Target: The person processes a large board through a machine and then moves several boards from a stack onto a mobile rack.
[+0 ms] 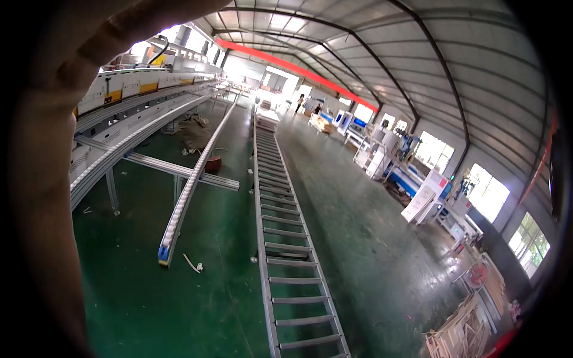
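A beige, fabric-covered hand or arm fills the left edge and curves over the top left corner, very close to the lens and blurred. It looks like my left hand in a glove. Its fingers and grip cannot be made out, and nothing is seen in it. My right hand is out of the picture. Beyond it lies a green workshop floor with a long grey roller conveyor track running away from me.
A narrow roller rail with a blue end and a long white and yellow machine stand at left. Blue and white machines line the right wall. Wooden pieces are stacked at bottom right. People stand far off.
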Motion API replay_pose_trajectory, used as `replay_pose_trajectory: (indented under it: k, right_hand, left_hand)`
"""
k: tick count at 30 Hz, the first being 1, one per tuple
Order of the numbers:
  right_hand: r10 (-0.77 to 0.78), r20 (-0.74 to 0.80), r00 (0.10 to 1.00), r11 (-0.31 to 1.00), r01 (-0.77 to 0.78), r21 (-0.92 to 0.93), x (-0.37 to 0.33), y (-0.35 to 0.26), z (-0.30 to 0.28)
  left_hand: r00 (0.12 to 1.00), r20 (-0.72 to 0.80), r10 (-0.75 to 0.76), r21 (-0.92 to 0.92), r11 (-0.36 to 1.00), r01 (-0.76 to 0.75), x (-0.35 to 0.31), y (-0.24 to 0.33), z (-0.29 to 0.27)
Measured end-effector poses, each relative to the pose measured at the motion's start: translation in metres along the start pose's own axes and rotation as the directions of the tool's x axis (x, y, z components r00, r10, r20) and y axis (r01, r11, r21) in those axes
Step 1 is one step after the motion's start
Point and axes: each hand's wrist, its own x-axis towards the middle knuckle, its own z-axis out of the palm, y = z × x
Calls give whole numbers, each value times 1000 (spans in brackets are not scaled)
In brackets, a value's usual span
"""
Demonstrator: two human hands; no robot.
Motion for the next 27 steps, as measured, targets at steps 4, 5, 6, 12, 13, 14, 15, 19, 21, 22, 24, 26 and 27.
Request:
replay_pose_trajectory:
  k: [4, 5, 6, 12, 13, 14, 15, 19, 21, 22, 24, 26, 27]
  right_hand:
    - [160, -135, 978, 947, -190, -259, 144, -83, -43]
    - [183, -168, 969, 937, -223, -267, 165, -97, -51]
    - [231, -241, 943, 924, -290, -249, 160, -98, -64]
    - [289, -265, 920, 798, -385, -465, 196, -42, -76]
    - [331, -220, 918, 741, -397, -542, 186, -26, -70]
    - [360, -165, 918, 697, -382, -607, 179, -15, -54]
    - [382, -79, 921, 668, -334, -665, 196, -13, -49]
    - [88, -277, 957, 624, -270, -734, 318, -38, -153]
    - [-103, -344, 933, 799, -128, -587, 456, -125, -231]
    - [-123, -382, 916, 879, -78, -470, 512, -169, -272]
    - [94, -473, 876, 945, -228, -234, 601, -302, -349]
    - [17, -604, 797, 962, -178, -208, 674, -330, -425]
    - [61, -654, 754, 989, -135, -64, 704, -340, -451]
  left_hand:
    - [994, 62, 93, -18, 996, -92, 45, -104, 109]
    - [992, 71, 102, -39, 994, -99, 47, -128, 132]
    - [994, 53, 96, -111, 990, -89, 41, -169, 168]
    - [981, -3, 195, -176, 965, -192, 72, -310, 292]
    - [983, -4, 182, -182, 967, -179, 72, -343, 317]
    - [989, 6, 145, -183, 973, -142, 71, -380, 345]
    - [994, 62, 88, -116, 990, -81, 64, -417, 370]
    - [865, 249, -436, 441, 846, 299, -49, -585, 465]
    - [587, 186, -788, 700, 526, 484, -162, -670, 440]
    - [439, 95, -894, 788, 336, 515, -231, -700, 426]
    - [186, -45, -982, 885, 48, 464, -319, -727, 412]
    - [203, -135, -970, 931, -55, 360, -341, -758, 442]
    - [86, -243, -966, 925, -204, 320, -324, -770, 461]
